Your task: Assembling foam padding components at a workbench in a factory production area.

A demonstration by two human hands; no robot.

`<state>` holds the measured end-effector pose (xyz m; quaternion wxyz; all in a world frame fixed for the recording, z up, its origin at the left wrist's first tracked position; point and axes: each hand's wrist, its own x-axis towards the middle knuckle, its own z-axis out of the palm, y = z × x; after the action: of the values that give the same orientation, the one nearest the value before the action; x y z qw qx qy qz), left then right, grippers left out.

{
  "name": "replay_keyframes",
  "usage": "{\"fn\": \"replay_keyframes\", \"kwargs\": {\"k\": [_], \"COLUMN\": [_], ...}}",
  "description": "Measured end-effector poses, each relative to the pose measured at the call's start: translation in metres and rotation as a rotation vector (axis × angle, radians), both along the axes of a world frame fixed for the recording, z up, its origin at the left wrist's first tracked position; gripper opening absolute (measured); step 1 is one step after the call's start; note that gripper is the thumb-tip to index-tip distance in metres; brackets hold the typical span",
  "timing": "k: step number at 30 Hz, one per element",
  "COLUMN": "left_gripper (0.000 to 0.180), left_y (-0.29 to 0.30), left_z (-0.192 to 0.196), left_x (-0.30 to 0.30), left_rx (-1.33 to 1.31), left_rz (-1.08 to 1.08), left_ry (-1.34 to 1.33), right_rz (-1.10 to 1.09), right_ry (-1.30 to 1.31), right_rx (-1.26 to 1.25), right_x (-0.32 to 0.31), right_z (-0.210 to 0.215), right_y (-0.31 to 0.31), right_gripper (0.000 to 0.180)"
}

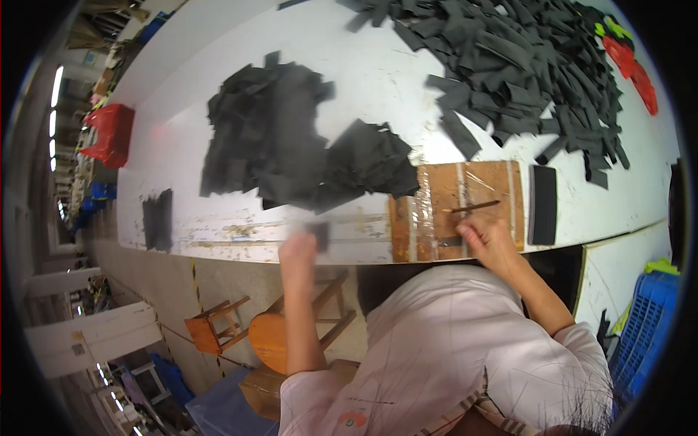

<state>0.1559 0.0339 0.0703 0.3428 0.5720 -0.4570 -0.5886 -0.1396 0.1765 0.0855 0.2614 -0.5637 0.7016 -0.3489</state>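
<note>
My left hand is over the table's near edge, smeared by motion. A small dark grey fabric strip shows at its fingers and looks held. My right hand is over a brown board with clear tape across it. Its fingers are pinched together; what is between them, if anything, is too small to tell. Just beyond those fingers is a thin dark stick, like a pencil. Beside the fingertips a dark strip lies on the board. A broad heap of dark grey pieces spreads beyond my left hand.
A large pile of dark grey strips covers the far right. Right of the board stands a neat dark stack; another dark stack is at the left end. Red bags hang at the left edge. Wooden stools stand below.
</note>
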Motion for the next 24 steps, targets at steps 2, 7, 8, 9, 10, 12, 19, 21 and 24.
{"fn": "replay_keyframes", "kwargs": {"k": [2,7,8,9,10,12,19,21,24], "left_gripper": [0.005,0.014,0.014,0.011,0.010,0.012,0.020,0.019,0.019], "left_y": [0.027,0.050,0.051,0.051,0.053,0.060,0.075,0.074,0.071], "left_z": [0.021,0.061,0.062,0.063,0.063,0.060,0.060,0.066,0.067], "left_x": [-0.015,-0.087,-0.096,-0.105,-0.112,-0.128,-0.134,-0.135,-0.137], "left_rx": [0.152,0.105,0.105,0.043,-0.021,0.014,0.090,0.190,0.330], "left_rz": [-0.271,-0.671,-0.687,-0.634,-0.580,-0.420,-0.247,-0.261,-0.289], "left_ry": [0.188,0.168,0.174,0.171,0.167,0.251,0.364,0.416,0.511], "right_rz": [0.183,0.222,0.207,0.230,0.254,0.209,-0.090,-0.049,-0.023], "right_ry": [-0.013,-0.516,-0.510,-0.555,-0.601,-0.591,-0.008,0.217,0.334], "right_rx": [-0.155,-0.026,-0.028,0.101,0.228,0.210,-0.396,-0.461,-0.527], "right_x": [0.010,0.024,0.022,0.019,0.017,0.013,0.007,0.005,0.004], "right_z": [0.035,0.058,0.056,0.053,0.049,0.044,0.040,0.042,0.039], "right_y": [-0.004,-0.015,-0.014,-0.012,-0.011,-0.009,-0.001,-0.001,-0.001], "right_gripper": [0.013,0.016,0.016,0.015,0.014,0.013,0.016,0.025,0.028]}}
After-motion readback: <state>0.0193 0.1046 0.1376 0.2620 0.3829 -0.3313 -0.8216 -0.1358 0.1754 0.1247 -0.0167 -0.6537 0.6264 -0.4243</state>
